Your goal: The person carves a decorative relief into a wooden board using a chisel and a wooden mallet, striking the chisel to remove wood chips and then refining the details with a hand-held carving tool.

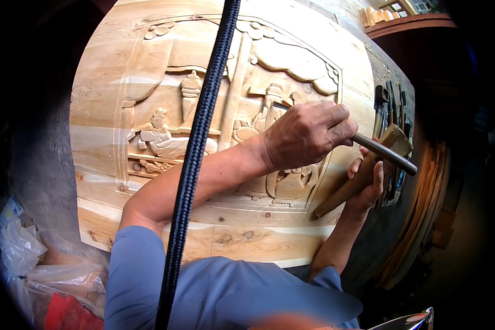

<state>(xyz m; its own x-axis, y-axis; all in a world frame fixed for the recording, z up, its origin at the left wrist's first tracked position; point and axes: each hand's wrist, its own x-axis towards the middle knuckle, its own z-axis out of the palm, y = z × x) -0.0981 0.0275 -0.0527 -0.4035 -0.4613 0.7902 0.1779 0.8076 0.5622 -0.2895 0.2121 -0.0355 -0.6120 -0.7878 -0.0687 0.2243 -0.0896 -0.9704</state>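
My left hand [308, 132] is closed round a carving chisel [388, 154], a long metal rod whose butt end sticks out to the right. Its blade end points left at a carved figure [273, 98] in the relief; the cutting edge is hard to make out. In my right hand [368, 184] is a wooden mallet [344, 193], its thick end up by the chisel's butt and its narrow end toward the panel's near right. Both tools lie over a large pale wood panel [102, 137] carved with figures, a pillar and cloud-like shapes.
Several carving tools [390, 104] lie in a row right of the panel. Curved wooden boards [423, 214] stand at the far right. Plastic bags [60, 275] and a red item [71, 313] sit at lower left. A black braided cable [201, 132] crosses the view.
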